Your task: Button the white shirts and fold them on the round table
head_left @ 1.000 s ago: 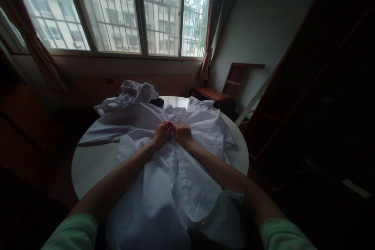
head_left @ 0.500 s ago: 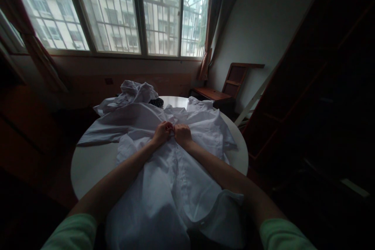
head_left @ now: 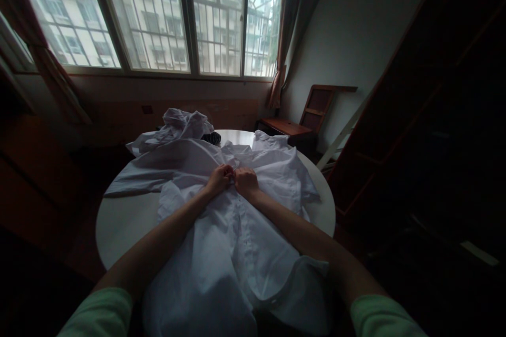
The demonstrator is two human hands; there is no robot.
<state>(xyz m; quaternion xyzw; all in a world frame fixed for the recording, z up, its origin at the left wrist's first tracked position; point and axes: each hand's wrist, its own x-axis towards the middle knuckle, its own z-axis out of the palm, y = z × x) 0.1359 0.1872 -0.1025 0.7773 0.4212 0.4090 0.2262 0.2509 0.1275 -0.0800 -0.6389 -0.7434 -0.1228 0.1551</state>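
A white button-up shirt (head_left: 213,258) lies spread over a round table, its lower end hanging over the near edge towards me. My left hand (head_left: 220,179) and my right hand (head_left: 245,181) meet at the shirt's front opening, below the collar. The fingers of both are closed on the cloth there, almost touching each other. Whether a button sits between the fingertips is too small to tell. Below my hands, the front edges run down the middle, and the bottom hem curls up at the right.
The white round table (head_left: 122,226) stands before a barred window. A crumpled heap of pale cloth (head_left: 184,125) lies at its far left, beside a dark striped item (head_left: 212,138). A wooden chair (head_left: 290,125) is behind to the right. A dark wooden cabinet (head_left: 395,116) rises at the right.
Almost nothing differs. Both hands stay at the same spot on the shirt front, with only a very slight shift of the fingers.
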